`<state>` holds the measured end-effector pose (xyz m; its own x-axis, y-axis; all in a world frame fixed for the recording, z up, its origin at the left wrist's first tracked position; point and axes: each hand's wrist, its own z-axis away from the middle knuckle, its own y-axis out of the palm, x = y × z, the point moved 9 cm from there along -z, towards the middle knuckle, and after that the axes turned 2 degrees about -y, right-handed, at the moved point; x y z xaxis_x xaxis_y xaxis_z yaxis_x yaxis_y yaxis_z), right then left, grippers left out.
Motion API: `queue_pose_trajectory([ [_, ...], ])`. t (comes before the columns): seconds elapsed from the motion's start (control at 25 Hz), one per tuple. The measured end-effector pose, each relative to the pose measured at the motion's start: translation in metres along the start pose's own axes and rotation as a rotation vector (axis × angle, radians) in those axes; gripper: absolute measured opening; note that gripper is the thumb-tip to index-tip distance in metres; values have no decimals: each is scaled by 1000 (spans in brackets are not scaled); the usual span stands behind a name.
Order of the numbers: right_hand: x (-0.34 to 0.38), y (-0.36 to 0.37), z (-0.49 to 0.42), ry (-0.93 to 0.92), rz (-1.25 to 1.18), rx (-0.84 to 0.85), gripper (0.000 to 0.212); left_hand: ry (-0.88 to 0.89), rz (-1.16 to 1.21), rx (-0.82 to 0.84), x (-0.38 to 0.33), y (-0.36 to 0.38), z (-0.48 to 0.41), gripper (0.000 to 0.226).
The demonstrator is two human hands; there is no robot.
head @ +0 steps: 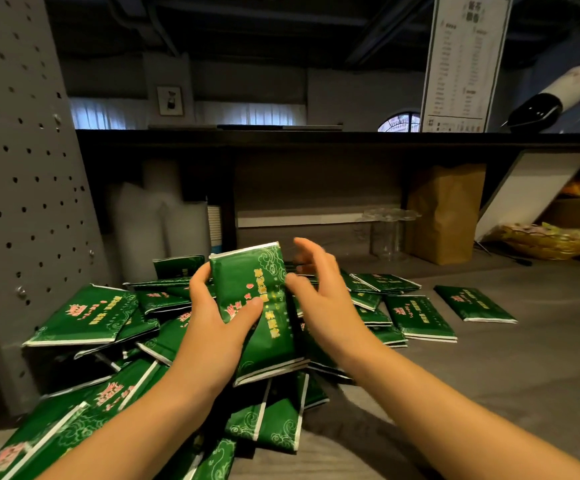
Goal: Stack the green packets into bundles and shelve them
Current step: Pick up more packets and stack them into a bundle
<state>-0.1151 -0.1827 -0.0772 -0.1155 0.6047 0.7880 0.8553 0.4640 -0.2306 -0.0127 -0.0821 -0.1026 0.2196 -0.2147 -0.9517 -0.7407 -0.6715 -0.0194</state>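
The person's left hand (212, 317) grips a thin bundle of glossy green packets with white edges and pink-and-gold print (261, 306). The thumb lies across the front face and the fingers curl behind, holding the bundle tilted up just above the loose heap of matching green packets (84, 313) that sprawls over the grey wood-grain countertop (506, 375). The right hand (319, 289) is open, fingers spread and blurred, at the bundle's right edge; whether its thumb touches the packets cannot be told. The step appears to be squaring the bundle. To do it well, the right palm should press flat against the long side while the left hand loosens slightly, so the slippery wrappers slide into line rather than fan out. The staggered white edges at the bottom suggest they are not yet flush. The dark shelf recess (316, 188) behind, left of the brown paper bag (444, 213), looks the likely destination.
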Motion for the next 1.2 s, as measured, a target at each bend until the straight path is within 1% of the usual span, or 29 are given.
queue_pose_trajectory([
  [0.04, -5, -13, -7, -12, 120, -13, 42, 7, -1, -1, -3, -1, 0, 67],
  [0.12, -22, -42, -21, -35, 487, -27, 36, 12, -5, 9, -7, -3, 0, 67],
  [0.16, -36, -56, -27, -4, 660, -16, 36, 13, -9, 19, -8, -3, 0, 67],
  [0.2, -54, -67, -31, 69, 778, 12, 37, 13, -16, 25, -8, -2, -1, 67],
  [0.24, -73, -76, -33, 161, 848, 57, 41, 15, -23, 26, -9, -2, -1, 66],
  [0.32, -105, -81, -32, 296, 926, 181, 50, 21, -35, 24, -8, -3, -1, 64],
  [0.4, -125, -76, -29, 336, 952, 283, 58, 24, -37, 24, -8, -3, -2, 62],
  [0.48, -136, -72, -26, 365, 945, 339, 61, 20, -33, 35, -7, -2, -2, 58],
  [0.56, -140, -70, -25, 383, 948, 365, 61, 16, -34, 44, -6, 0, -2, 58],
  [0.68, -134, -72, -27, 386, 980, 345, 60, 10, -30, 38, -5, -1, -1, 56],
  [0.76, -130, -74, -27, 386, 992, 331, 53, 15, -27, 35, -6, -1, -1, 56],
  [0.84, -129, -79, -28, 375, 948, 292, 46, 18, -37, 40, -7, 0, 0, 59],
  [0.92, -124, -82, -28, 350, 823, 228, 39, 18, -41, 43, -6, 0, 0, 63],
  [1.0, -118, -82, -26, 341, 717, 199, 30, 19, -48, 46, -6, 0, -1, 64],
  [1.12, -104, -81, -26, 291, 726, 196, 26, 18, -52, 43, -5, -1, -2, 60],
  [1.2, -95, -76, -27, 238, 717, 217, 17, 12, -49, 49, -4, 0, -2, 57],
])
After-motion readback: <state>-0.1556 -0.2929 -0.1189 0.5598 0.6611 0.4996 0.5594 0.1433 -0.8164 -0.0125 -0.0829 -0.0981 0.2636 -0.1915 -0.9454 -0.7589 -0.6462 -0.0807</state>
